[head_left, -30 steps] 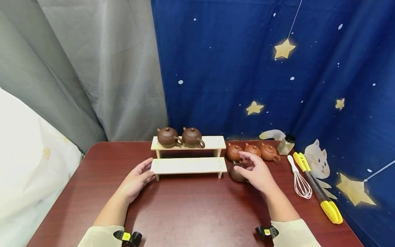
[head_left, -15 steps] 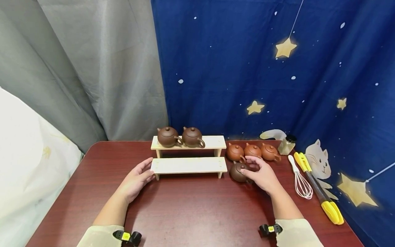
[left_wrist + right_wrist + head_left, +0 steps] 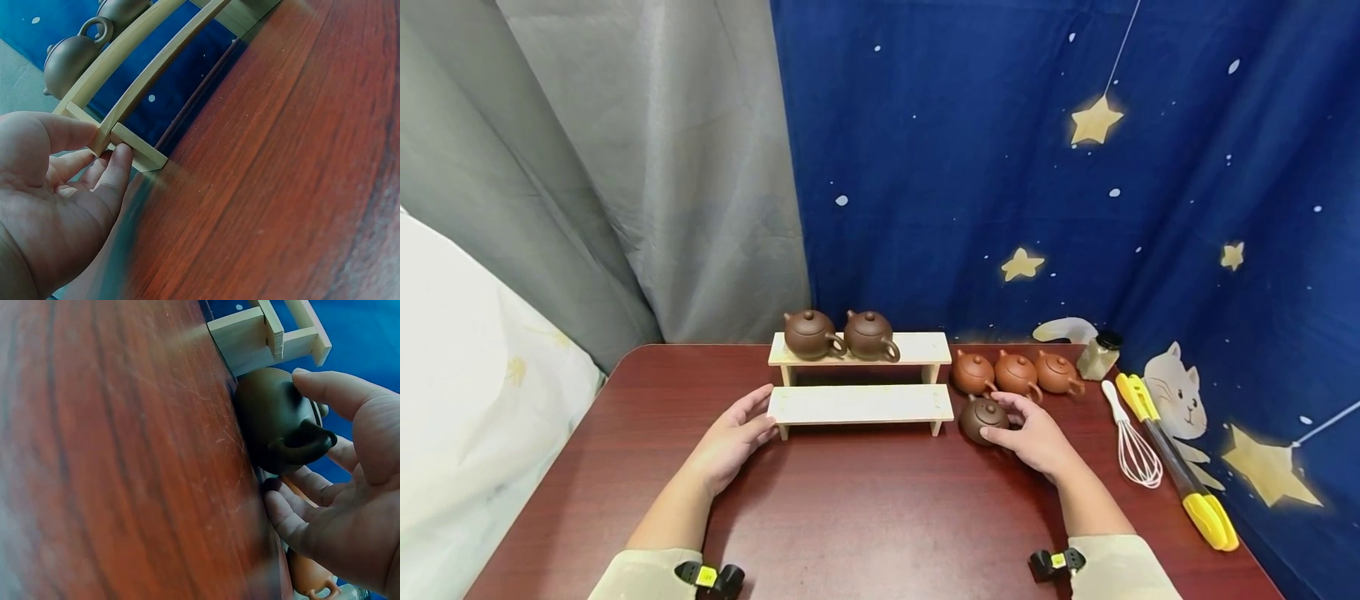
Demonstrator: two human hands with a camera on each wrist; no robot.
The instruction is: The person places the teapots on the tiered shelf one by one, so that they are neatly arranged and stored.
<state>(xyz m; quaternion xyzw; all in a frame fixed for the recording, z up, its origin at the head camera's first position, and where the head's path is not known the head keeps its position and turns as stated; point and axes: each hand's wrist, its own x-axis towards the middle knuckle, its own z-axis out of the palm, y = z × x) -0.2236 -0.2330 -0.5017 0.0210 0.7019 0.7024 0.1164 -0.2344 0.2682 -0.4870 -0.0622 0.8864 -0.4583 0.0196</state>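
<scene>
In the head view a dark brown teapot [image 3: 983, 420] stands on the table, right of a two-step wooden stand. My right hand [image 3: 1033, 435] has it between thumb and fingers; in the right wrist view the thumb touches the teapot's body [image 3: 269, 412], and its handle points toward my palm. Some fingers are partly hidden behind the pot. My left hand [image 3: 733, 437] holds the left end of the stand's lower board [image 3: 861, 404], thumb at the front and fingers behind. Two more dark brown teapots [image 3: 808, 335] sit on the upper board [image 3: 921, 346].
Three reddish-brown teapots [image 3: 1017, 372] stand in a row behind my right hand. Farther right are a glass jar [image 3: 1097, 357] with a black lid, a white whisk [image 3: 1135, 450] and yellow-tipped tongs [image 3: 1180, 467]. Curtains hang behind the table [image 3: 850, 517].
My right hand has drawn back off the top of the dark brown teapot to its right side, and its thumb and fingers have come in around it. My left hand has stayed at the stand.
</scene>
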